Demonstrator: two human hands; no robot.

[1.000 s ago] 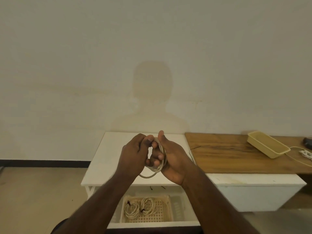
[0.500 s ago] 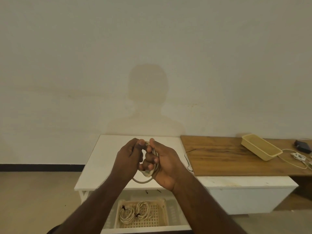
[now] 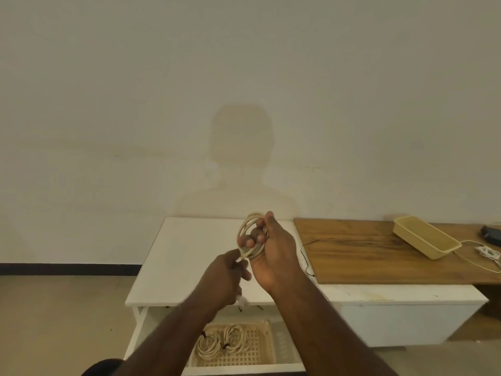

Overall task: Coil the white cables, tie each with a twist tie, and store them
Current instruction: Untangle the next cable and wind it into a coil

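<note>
My right hand [image 3: 273,253] holds a coiled white cable [image 3: 250,234] upright above the white table [image 3: 173,256], fingers curled through the loops and thumb on top. My left hand [image 3: 226,278] sits lower and to the left, pinching the cable's loose end, whose white plug [image 3: 242,301] hangs below the fist. Two tied white coils [image 3: 219,341] lie in a cream basket [image 3: 260,348] inside the open drawer below. A thin dark twist tie [image 3: 306,253] lies at the wooden top's left edge. Another loose white cable [image 3: 485,251] lies far right.
A wooden tabletop [image 3: 379,256] adjoins the white table on the right. On it stand a yellow tray [image 3: 425,240] and a dark object [image 3: 492,233] at the frame's edge. The open drawer [image 3: 151,329] juts toward me. A plain wall rises behind.
My left hand has dropped down and left away from the coil, drawing the cable's end out. My right hand has lifted the coil higher, fingers opened wider inside the loops.
</note>
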